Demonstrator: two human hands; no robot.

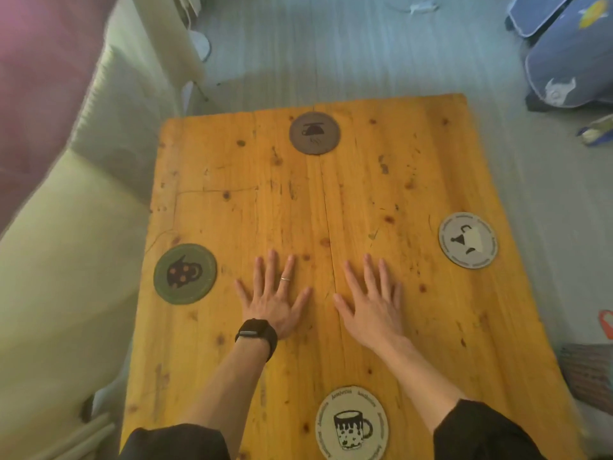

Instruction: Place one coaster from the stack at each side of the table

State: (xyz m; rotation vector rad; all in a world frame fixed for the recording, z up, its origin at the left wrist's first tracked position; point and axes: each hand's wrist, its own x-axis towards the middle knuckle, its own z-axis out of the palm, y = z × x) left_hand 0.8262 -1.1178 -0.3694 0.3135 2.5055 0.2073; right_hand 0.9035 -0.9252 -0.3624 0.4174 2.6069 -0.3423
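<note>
Two dark sleeves (pixel 175 441) frame the bottom edge, pushed up to bare forearms. Between them, at the near side of the table (pixel 431 327), lies a round pale coaster (pixel 351 423) with a speckled mug drawn on it and lettering around its rim.

The table is rectangular, made of orange-yellow wooden planks with dark knots, scratches and a long seam down the middle.

Farther in, both hands rest flat, palms down, fingers spread, holding nothing. The left hand (pixel 275 303) wears a ring and a black watch (pixel 257 335) at the wrist; the right hand (pixel 373 305) is bare. They lie either side of the seam, near each other but apart.

At the left side sits a green coaster (pixel 185 273) with a dark figure, its surface looking woven or ribbed. At the right side sits a grey coaster (pixel 468 240), also lettered at the rim. At the far side sits a brown coaster (pixel 314 132) with a dark cup drawing.

That makes four coasters, all round and flat, one at each side, none touching a hand.

Beyond the table lies pale striped flooring, with a light green sofa (pixel 66 260) to the left.
</note>
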